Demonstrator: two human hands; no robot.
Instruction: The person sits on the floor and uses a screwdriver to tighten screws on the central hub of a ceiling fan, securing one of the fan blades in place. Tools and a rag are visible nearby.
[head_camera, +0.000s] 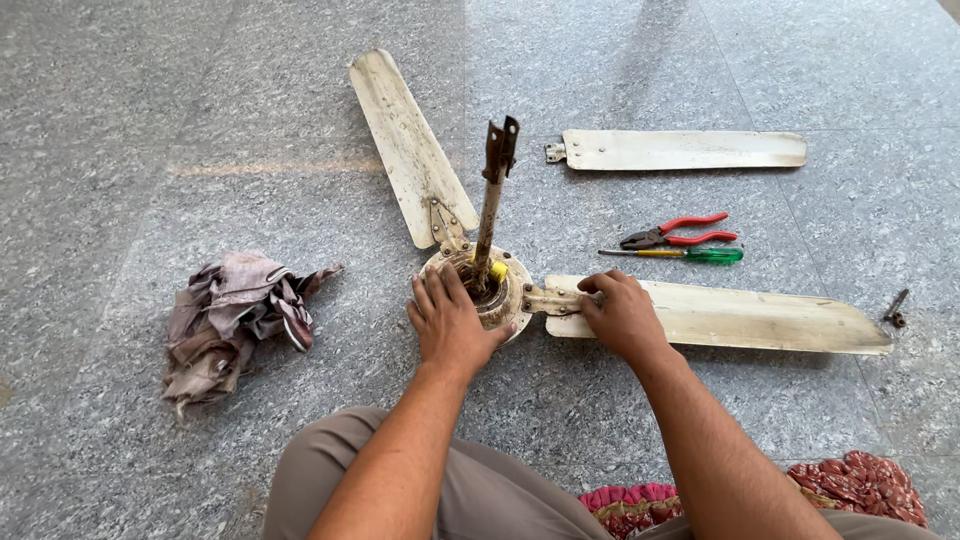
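Head view: left hand (450, 322) lies flat on fan motor (487, 283); right hand (622, 315) grips the blade bracket (553, 299), whose edge beneath the fingers could pinch if it slips.

A crumpled rag (232, 322) lies well left of the red-handled pliers (672, 233); a green-handled screwdriver (680, 254) sits just below them, a loose blade (680, 149) above.
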